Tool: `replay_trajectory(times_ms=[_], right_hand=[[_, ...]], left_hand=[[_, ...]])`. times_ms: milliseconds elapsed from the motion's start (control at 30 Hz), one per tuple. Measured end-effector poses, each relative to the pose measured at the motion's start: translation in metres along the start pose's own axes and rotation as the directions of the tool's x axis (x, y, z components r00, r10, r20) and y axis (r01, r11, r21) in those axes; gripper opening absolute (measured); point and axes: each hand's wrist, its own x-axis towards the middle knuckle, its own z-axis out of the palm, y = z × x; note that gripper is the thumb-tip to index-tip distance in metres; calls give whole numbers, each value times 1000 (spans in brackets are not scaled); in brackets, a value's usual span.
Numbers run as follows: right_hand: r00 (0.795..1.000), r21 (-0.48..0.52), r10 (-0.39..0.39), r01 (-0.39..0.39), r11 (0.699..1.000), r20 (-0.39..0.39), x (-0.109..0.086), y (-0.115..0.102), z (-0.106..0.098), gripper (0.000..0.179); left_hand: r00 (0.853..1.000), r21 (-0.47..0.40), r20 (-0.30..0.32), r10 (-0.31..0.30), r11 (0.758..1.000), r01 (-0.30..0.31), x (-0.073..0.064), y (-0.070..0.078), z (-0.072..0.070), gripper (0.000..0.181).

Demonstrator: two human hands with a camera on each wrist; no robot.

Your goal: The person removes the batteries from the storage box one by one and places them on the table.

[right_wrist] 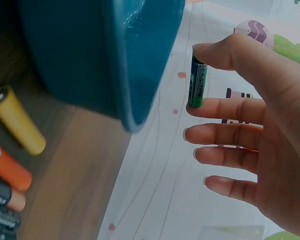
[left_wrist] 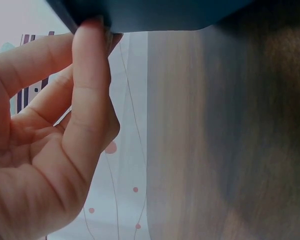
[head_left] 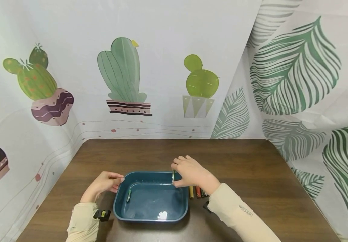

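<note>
A blue plastic tray [head_left: 153,220] stands on the table, and one green battery [head_left: 128,196] lies inside it at the left. At the tray's left rim, my left hand [head_left: 105,184] pinches the edge between thumb and fingers; the left wrist view shows the same hand [left_wrist: 55,125] at the tray's underside corner. Above the tray's right far corner, my right hand [head_left: 192,172] pinches a green and black battery [right_wrist: 197,82] by its two ends, between thumb and index finger. The other fingers of the right hand are spread.
Right of the tray lie several more batteries: a yellow one [right_wrist: 19,120], an orange one [right_wrist: 9,167] and black ones [right_wrist: 2,217], partly under the right forearm in the head view. The brown table [head_left: 237,158] backs onto a printed cloth [head_left: 168,27].
</note>
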Motion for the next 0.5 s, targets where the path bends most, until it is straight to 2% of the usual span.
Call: replay_trajectory(times_ms=[233, 500], right_hand=[[1000, 15, 20, -20, 1000, -24, -14, 12, 4, 34], [997, 76, 81, -81, 994, 7, -31, 24, 2, 39]], left_hand=[[1000, 7, -5, -18, 1000, 18, 0, 0, 1, 27], [1000, 8, 1, -13, 1000, 13, 1, 1, 0, 29]])
